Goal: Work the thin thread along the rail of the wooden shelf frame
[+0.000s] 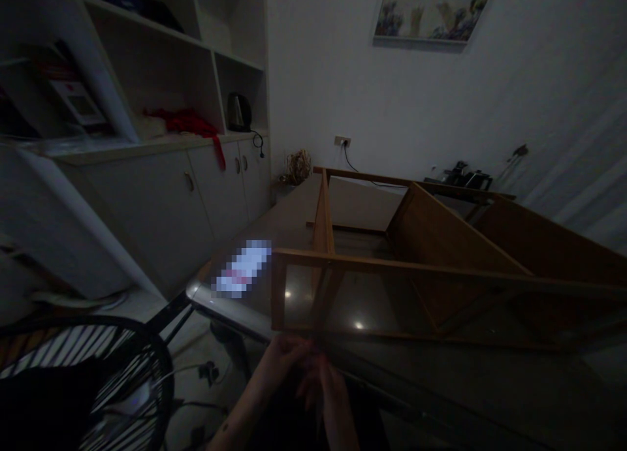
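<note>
A wooden shelf frame (pixel 421 268) with several dividers lies on its side on a dark glossy table (pixel 490 386). My left hand (pixel 281 359) and my right hand (pixel 326 382) are close together at the frame's near lower edge, below a vertical slat (pixel 323 294). Their fingers are curled and pressed toward each other, and the dim light hides whatever lies between them. Both hands touch or nearly touch the frame's bottom rail.
A white cabinet (pixel 161 196) with open shelves stands at the left, holding a kettle (pixel 238 111) and red cloth (pixel 189 121). A black wire chair (pixel 98 379) is at the lower left. A wall socket (pixel 341 140) and a painting (pixel 431 10) are on the far wall.
</note>
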